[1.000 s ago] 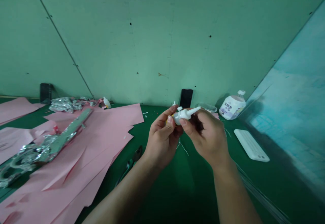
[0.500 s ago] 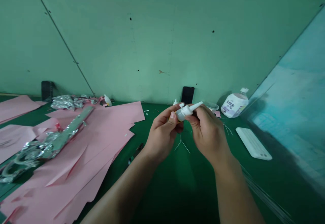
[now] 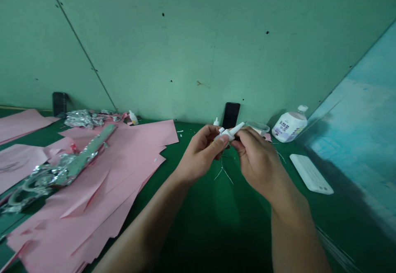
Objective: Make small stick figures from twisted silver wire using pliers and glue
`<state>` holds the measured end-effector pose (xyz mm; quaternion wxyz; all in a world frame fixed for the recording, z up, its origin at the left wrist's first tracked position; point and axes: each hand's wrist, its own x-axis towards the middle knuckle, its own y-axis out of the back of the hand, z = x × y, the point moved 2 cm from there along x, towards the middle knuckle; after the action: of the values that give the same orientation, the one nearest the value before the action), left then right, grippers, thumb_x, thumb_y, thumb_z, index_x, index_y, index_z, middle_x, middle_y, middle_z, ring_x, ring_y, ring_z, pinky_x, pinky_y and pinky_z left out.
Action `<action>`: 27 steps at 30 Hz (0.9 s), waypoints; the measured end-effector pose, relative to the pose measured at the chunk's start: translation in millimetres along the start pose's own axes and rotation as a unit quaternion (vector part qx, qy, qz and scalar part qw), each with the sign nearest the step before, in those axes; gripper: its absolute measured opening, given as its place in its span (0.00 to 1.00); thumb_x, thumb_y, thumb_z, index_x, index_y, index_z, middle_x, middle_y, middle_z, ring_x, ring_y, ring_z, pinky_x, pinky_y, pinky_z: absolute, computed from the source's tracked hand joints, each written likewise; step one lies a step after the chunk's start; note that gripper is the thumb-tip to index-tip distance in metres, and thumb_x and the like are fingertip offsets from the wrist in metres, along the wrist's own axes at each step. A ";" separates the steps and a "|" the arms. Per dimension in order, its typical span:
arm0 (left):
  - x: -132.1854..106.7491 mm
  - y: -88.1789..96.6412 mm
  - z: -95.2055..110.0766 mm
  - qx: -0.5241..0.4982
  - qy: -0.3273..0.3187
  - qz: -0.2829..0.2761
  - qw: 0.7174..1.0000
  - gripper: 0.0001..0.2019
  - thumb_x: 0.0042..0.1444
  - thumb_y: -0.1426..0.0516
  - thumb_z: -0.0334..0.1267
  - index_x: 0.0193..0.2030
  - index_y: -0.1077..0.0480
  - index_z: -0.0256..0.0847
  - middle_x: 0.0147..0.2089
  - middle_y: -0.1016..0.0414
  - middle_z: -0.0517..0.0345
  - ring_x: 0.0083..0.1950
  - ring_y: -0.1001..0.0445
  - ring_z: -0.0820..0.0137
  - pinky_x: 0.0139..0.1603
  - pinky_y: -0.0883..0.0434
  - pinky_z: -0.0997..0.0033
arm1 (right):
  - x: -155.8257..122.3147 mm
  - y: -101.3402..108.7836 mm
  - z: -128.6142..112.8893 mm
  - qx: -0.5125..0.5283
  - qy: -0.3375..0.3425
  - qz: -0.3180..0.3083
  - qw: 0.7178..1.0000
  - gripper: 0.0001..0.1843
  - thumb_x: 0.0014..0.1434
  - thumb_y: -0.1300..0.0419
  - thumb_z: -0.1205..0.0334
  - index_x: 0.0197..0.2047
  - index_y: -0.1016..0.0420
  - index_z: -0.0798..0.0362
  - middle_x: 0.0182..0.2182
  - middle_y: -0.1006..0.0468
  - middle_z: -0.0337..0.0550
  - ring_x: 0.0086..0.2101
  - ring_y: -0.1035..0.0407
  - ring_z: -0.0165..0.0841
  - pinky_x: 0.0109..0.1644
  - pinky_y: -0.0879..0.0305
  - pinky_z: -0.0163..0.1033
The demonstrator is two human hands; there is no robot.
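One small white-topped bottle [image 3: 229, 134] with a slim, tapered, slanting nozzle [image 3: 238, 128]

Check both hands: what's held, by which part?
A small white-nozzled bottle: the left hand grips its body. The right hand is at the nozzle; its hold is unclear.

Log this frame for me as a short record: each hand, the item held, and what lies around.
Left hand: gripping the small bottle
Right hand: fingers curled close by the nozzle; exact contact hidden
Item held: white top, tapered nozzle pointing up and right in the picture
Below the hands: twisted wire on the green table
Left side: pink sheets, silvery wrapped bundle
Behind: dark phone against the wall
Right side: labelled jug, flat white object
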<state>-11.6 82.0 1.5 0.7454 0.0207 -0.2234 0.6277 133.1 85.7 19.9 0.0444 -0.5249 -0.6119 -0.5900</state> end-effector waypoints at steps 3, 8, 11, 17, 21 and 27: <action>0.2 0.6 -1.9 -0.022 0.001 -0.016 1.000 0.13 0.57 0.39 0.45 0.39 0.34 0.39 0.31 0.35 0.61 0.28 0.38 0.77 0.27 0.39 0.76 | 0.9 3.1 -5.3 0.007 0.003 0.021 1.000 0.06 0.67 0.48 0.68 0.36 0.33 0.55 0.34 0.28 0.43 0.32 0.31 0.30 0.35 0.38 0.36; -0.9 2.9 -4.8 -0.026 -0.039 -0.011 0.999 0.11 0.60 0.41 0.44 0.42 0.35 0.40 0.32 0.35 0.61 0.30 0.38 0.77 0.29 0.39 0.75 | 2.6 1.4 -12.3 -0.007 0.007 0.114 0.993 0.05 0.64 0.44 0.70 0.37 0.27 0.59 0.30 0.24 0.44 0.30 0.30 0.29 0.32 0.38 0.34; -2.6 3.2 -3.0 0.001 -0.074 0.005 0.997 0.10 0.60 0.41 0.42 0.42 0.34 0.40 0.33 0.35 0.61 0.30 0.38 0.77 0.30 0.39 0.75 | 2.8 -0.9 -13.0 0.027 -0.016 0.136 0.990 0.05 0.63 0.41 0.68 0.35 0.25 0.59 0.27 0.23 0.41 0.27 0.31 0.27 0.30 0.39 0.33; -2.3 3.0 -3.9 0.002 -0.084 0.027 0.996 0.11 0.59 0.40 0.44 0.42 0.35 0.40 0.32 0.36 0.62 0.30 0.37 0.76 0.29 0.39 0.74 | 2.1 -3.2 -12.7 0.084 -0.066 0.136 0.985 0.07 0.62 0.40 0.67 0.33 0.24 0.56 0.24 0.23 0.38 0.24 0.32 0.26 0.27 0.39 0.32; -0.8 3.3 -6.3 0.004 -0.083 0.031 0.996 0.12 0.59 0.41 0.45 0.42 0.36 0.40 0.32 0.36 0.62 0.29 0.37 0.75 0.29 0.39 0.74 | 1.5 -6.2 -13.0 0.080 -0.078 0.133 0.985 0.06 0.63 0.41 0.67 0.34 0.24 0.56 0.26 0.22 0.39 0.26 0.31 0.27 0.29 0.39 0.33; -2.0 3.5 -2.9 0.042 -0.109 0.042 0.992 0.12 0.60 0.41 0.44 0.42 0.36 0.40 0.32 0.35 0.61 0.30 0.37 0.75 0.30 0.39 0.73 | 2.1 -6.1 -12.3 0.097 -0.085 0.118 0.985 0.06 0.63 0.42 0.65 0.35 0.24 0.55 0.27 0.21 0.38 0.26 0.30 0.27 0.29 0.38 0.33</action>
<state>-14.2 81.8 -2.7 0.6884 0.1105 -0.2772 0.6611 120.9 79.0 20.9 0.1125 -0.6346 -0.6017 -0.4719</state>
